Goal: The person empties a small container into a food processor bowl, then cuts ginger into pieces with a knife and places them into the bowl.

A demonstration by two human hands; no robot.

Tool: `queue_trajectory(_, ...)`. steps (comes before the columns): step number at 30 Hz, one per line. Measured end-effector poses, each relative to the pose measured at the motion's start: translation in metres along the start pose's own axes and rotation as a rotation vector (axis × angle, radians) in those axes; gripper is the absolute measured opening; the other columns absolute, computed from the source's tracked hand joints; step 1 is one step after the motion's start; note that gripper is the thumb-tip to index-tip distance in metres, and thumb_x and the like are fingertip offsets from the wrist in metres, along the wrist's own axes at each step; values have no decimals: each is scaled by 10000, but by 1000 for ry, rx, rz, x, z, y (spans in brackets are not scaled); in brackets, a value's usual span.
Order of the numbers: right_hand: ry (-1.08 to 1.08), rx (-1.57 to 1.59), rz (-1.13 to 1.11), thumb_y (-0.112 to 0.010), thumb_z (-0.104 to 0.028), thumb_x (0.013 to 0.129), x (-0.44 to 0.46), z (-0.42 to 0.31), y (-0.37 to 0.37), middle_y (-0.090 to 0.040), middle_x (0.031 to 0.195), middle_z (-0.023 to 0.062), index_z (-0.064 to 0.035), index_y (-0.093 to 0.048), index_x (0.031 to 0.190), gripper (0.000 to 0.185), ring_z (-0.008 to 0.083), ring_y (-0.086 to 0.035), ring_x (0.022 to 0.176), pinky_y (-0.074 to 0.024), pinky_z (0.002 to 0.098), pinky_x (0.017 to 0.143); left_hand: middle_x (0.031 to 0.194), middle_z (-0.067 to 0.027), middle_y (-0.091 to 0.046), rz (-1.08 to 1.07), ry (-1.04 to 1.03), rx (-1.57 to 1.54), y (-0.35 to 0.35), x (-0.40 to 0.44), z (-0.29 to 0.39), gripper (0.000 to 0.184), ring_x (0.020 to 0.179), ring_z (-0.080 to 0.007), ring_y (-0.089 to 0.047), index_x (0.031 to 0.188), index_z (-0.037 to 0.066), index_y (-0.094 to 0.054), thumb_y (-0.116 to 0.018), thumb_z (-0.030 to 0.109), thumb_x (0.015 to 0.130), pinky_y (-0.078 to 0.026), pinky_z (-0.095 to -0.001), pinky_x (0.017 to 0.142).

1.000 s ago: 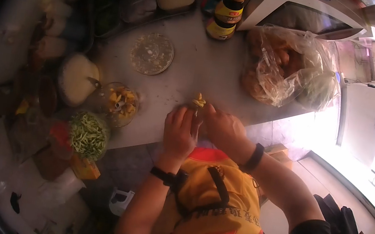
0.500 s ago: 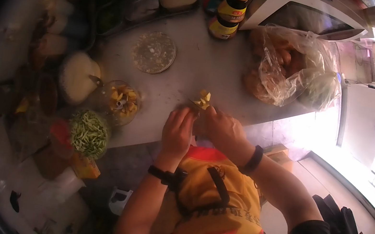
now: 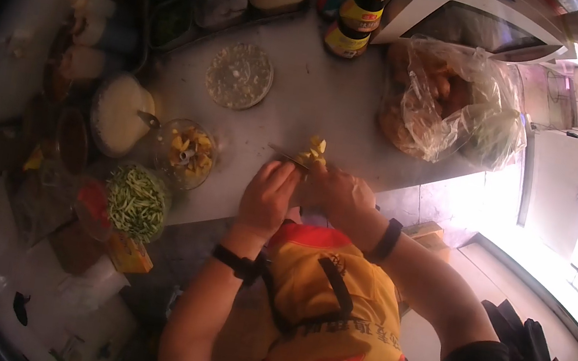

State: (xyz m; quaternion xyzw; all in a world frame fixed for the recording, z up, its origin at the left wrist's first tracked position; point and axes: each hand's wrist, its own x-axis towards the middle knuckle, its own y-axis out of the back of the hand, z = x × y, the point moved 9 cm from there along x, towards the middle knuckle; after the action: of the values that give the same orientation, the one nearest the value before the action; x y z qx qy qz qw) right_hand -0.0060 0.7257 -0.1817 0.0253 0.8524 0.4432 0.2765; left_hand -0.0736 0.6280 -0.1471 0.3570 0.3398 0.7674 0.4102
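My right hand [image 3: 339,192] is closed at the counter's near edge, apparently on a small knife. The thin knife blade [image 3: 284,154] points left, in front of my left fingertips; its handle is hidden. My left hand [image 3: 268,196] is beside it with fingers curled together, and what they hold, if anything, is hidden. Just beyond my right fingers lie cut yellow pieces [image 3: 316,149]. To the left stands a clear round bowl [image 3: 209,172] with more yellow pieces around a central post.
Left are a bowl of shredded green vegetable [image 3: 136,202] and a white tub [image 3: 115,117] with a spoon. A round clear lid [image 3: 239,76] lies mid-counter. Behind stand sauce bottles [image 3: 354,22], a plastic bag of brown items [image 3: 435,101] and a white appliance [image 3: 470,17].
My left hand and forearm have shifted slightly left. The knife blade reaches farther left and shows more of its length. The yellow pieces have stayed in nearly the same place.
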Motion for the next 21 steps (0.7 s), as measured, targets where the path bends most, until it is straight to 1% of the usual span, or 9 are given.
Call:
queue_trajectory(1,-35,15,-24,-551,-119,921,3,0,-3,-715,939,204,-52,-553,1086,178,382,-722,896,-585,452,745,1098,-96,-635,-1,-3,4,-1,0,3,219,1032,-319,-606,1058,16,-694,-637,35,848,-541,-387,879)
queue_trajectory(3,-58,47,-40,-554,-109,916,-4,-2,6,-715,941,206,-47,-548,1089,184,388,-718,904,-582,452,752,1091,-99,-638,102,134,-34,1,0,1,197,1008,-320,-604,1036,23,-695,-656,16,843,-537,-395,863)
queue_trajectory(9,-81,15,-65,-571,-102,907,-26,-1,16,-710,922,212,-27,-534,1096,206,400,-714,892,-580,453,757,1067,-98,-649,155,283,-6,-7,-2,3,144,989,-311,-610,985,27,-717,-697,3,844,-526,-403,855)
queue_trajectory(11,-101,31,-110,-576,-105,906,-22,3,3,-708,906,206,-23,-532,1099,215,394,-717,882,-582,450,751,1068,-97,-649,157,285,-1,-10,-4,1,144,994,-311,-611,984,24,-714,-700,5,842,-526,-402,854)
queue_trajectory(13,7,13,-26,-579,-109,908,-11,-2,-2,-706,883,191,-22,-525,1115,232,377,-723,869,-586,445,738,1069,-96,-649,154,285,5,-10,-7,0,144,999,-310,-611,984,20,-712,-704,6,840,-526,-402,853)
queue_trajectory(16,-40,-19,43,-578,-114,911,1,-5,-4,-707,878,180,-29,-534,1109,219,365,-727,862,-589,440,725,1079,-97,-651,147,267,-4,-6,-8,-2,146,988,-314,-616,990,12,-708,-702,8,844,-530,-400,845)
queue_trajectory(18,5,-5,37,-577,-117,911,-2,-5,-1,-707,886,186,-31,-540,1094,205,369,-725,861,-588,441,728,1097,-100,-640,150,151,-47,-2,-5,2,211,999,-324,-615,1009,19,-689,-651,0,803,-552,-402,830)
queue_trajectory(19,45,4,28,-576,-120,911,-5,-6,1,-706,893,193,-33,-545,1078,192,374,-723,860,-586,442,731,1097,-100,-640,149,151,-47,1,-6,-2,211,999,-324,-615,1009,19,-689,-651,0,803,-552,-402,830)
queue_trajectory(21,56,-10,29,-577,-124,908,-18,-8,17,-704,898,197,-33,-547,1066,184,377,-721,867,-584,446,738,1095,-97,-636,47,73,1,-2,-7,-4,224,1014,-323,-615,1025,28,-691,-638,16,807,-552,-396,850)
